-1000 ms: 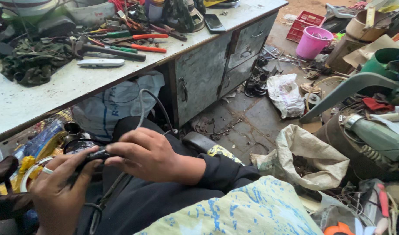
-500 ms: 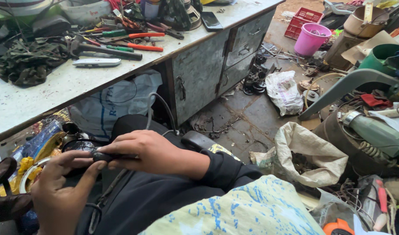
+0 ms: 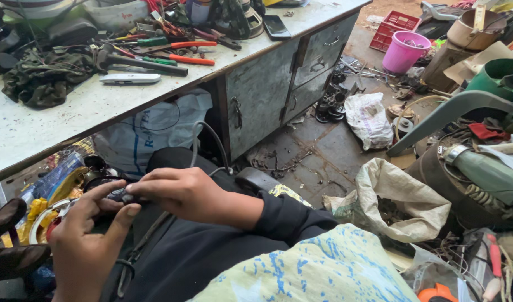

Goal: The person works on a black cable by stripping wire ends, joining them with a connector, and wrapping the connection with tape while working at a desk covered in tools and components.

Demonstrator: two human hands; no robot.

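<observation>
Both hands sit low over the lap – left hand (image 3: pixel 86 246) and right hand (image 3: pixel 181 193) have fingers pinched shut on a small dark part (image 3: pixel 122 196) between them, cable (image 3: pixel 203 140) trailing off it. I'd keep it braced on the thigh and twist gently. Further out, desk (image 3: pixel 55 123) littered with pliers (image 3: pixel 183 50), pink bucket (image 3: pixel 404 51) beyond.

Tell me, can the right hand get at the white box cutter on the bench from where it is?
Probably yes, but not at once. The right hand is pinching a small dark part together with the left hand. The box cutter lies in the open near the bench edge, nothing covering it.
</observation>
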